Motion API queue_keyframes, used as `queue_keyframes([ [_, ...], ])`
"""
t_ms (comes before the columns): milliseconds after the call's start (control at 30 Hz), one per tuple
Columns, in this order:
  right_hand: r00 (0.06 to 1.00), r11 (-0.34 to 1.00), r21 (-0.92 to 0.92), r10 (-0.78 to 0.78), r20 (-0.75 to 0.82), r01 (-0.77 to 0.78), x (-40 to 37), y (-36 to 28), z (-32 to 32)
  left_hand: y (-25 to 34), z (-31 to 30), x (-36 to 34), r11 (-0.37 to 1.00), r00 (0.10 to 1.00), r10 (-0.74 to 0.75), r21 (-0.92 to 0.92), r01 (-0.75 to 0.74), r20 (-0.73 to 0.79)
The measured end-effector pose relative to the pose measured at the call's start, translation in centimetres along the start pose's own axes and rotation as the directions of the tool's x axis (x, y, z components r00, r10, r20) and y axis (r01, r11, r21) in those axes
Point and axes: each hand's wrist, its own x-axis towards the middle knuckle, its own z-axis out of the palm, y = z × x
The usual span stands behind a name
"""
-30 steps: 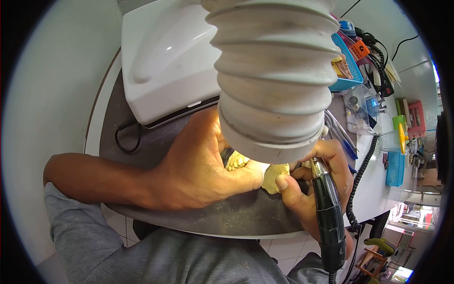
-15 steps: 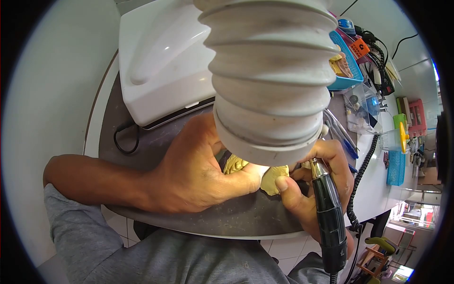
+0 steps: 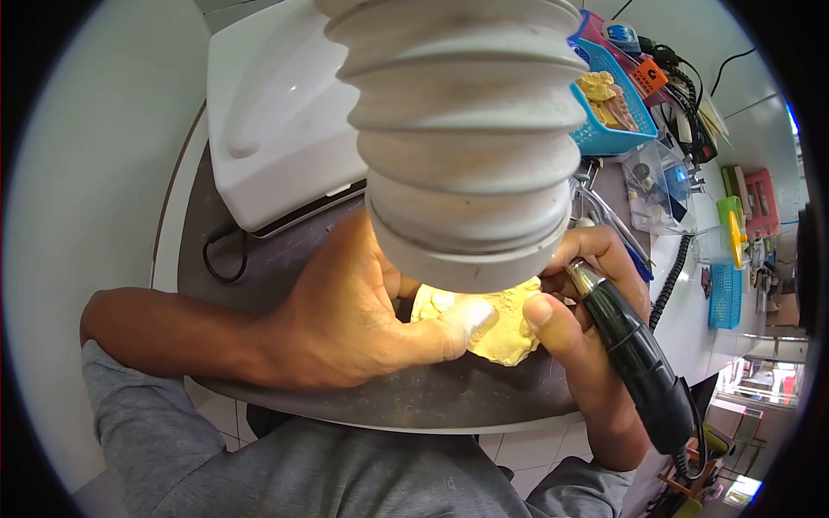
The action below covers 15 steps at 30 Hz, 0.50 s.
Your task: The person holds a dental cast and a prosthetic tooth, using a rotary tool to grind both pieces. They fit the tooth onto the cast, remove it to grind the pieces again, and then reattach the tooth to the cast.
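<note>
Head view: yellow cast [image 3: 505, 332] over dusty grey bench [image 3: 432, 395].

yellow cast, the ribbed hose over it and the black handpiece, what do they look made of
The yellow cast: probably dental plaster or stone, matte and chalky, rough edges. The ribbed hose: likely flexible plastic or rubber, dull grey-white, soft pleats, smudged. The black handpiece: seemingly plastic or coated metal, satin black, shiny and metallic-looking at its front end.

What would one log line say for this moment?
left hand: grips yellow dental cast | right hand: holds black rotary handpiece | overhead: ribbed suction hose
</note>
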Motion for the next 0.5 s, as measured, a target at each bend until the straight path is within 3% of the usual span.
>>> queue_keyframes([
  [67, 1.000, 1.000, 0.006, 0.008, 0.001, -0.008, 0.0, 0.1, -0.1, 0.2, -0.3, 0.1, 0.997, 0.993, -0.046, 0.065, 0.039, 0.107],
  [200, 1.000, 0.999, 0.033, 0.017, 0.016, -0.018, 0.1, 0.3, -0.2, 0.7, 0.2, -0.2, 0.999, 0.998, -0.043, 0.012, 0.042, 0.051],
  [267, 0.999, 0.999, 0.025, 0.023, 0.022, -0.024, 0.1, 0.2, -0.3, 1.1, 0.3, -0.2, 0.992, 0.991, -0.127, -0.002, 0.127, 0.048],
  [367, 0.999, 0.999, 0.030, 0.026, 0.030, -0.027, 0.1, 0.2, -0.3, 0.6, 0.2, -0.4, 0.999, 0.996, -0.050, 0.004, 0.050, 0.075],
  [500, 1.000, 0.999, 0.032, 0.010, 0.029, -0.011, 0.2, 0.4, -0.4, 1.3, 0.1, -0.4, 0.996, 0.991, -0.084, 0.016, 0.083, 0.108],
])
